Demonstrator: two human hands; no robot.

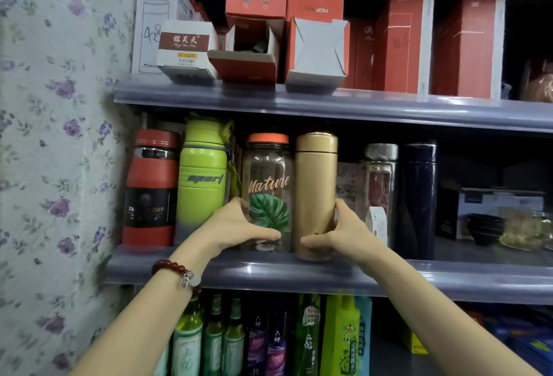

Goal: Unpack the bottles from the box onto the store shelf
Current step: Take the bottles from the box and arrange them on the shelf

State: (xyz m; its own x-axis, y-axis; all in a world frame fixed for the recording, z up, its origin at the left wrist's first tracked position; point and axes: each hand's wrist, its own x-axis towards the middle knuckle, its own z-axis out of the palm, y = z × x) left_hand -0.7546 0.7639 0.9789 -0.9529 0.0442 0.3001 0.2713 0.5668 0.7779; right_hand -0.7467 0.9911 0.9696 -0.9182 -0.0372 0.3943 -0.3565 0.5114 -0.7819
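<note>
**Two bottles squared up at the shelf's front edge**

Nearest, both forearms reach up to the middle shelf. The left hand wraps the base of the clear bottle; the right hand clasps the foot of the gold flask. Gripping low likely lets them slide upright, labels outward, side by side. Left of them stand a green bottle and a red cup; beyond, boxes crowd the upper shelf. The box being unpacked is out of view.

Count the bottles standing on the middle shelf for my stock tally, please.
6: from the left, red bottle, green sport bottle, clear Nature bottle in the left hand, gold flask in the right hand, clear glass bottle, dark blue flask. Others may hide behind.
</note>
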